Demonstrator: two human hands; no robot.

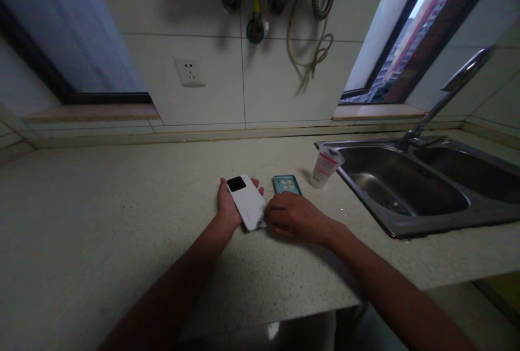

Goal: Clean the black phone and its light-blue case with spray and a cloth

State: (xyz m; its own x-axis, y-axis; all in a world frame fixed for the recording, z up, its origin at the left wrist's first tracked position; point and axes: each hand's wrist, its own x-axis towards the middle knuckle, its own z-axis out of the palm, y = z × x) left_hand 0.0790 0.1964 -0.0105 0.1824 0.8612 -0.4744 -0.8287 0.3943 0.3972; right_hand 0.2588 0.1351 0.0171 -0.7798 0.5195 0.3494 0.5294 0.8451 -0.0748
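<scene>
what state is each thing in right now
white smartphone: back up, caseless
left hand: cradling the smartphone
right hand: fingers bent at the smartphone's lower edge
teal phone case: lying flat, partly hidden
translucent plastic cup: standing upright
wall socket: nothing plugged in
faucet: no running water visible

One camera, worn on the person's head, is giving the only view. It is looking forward and down from above the near edge of the desk (122, 188), and it is facing the tiled wall (215, 102) almost squarely. The left arm (190, 264) and right arm (382, 275) are entering from below, and the fingers (278, 215) are showing small, just below the middle. The lens is taking in a wide span, with a left window (109, 42) and a right window (396, 64) leaning outward and the sink (400, 229) running to the right edge.
</scene>
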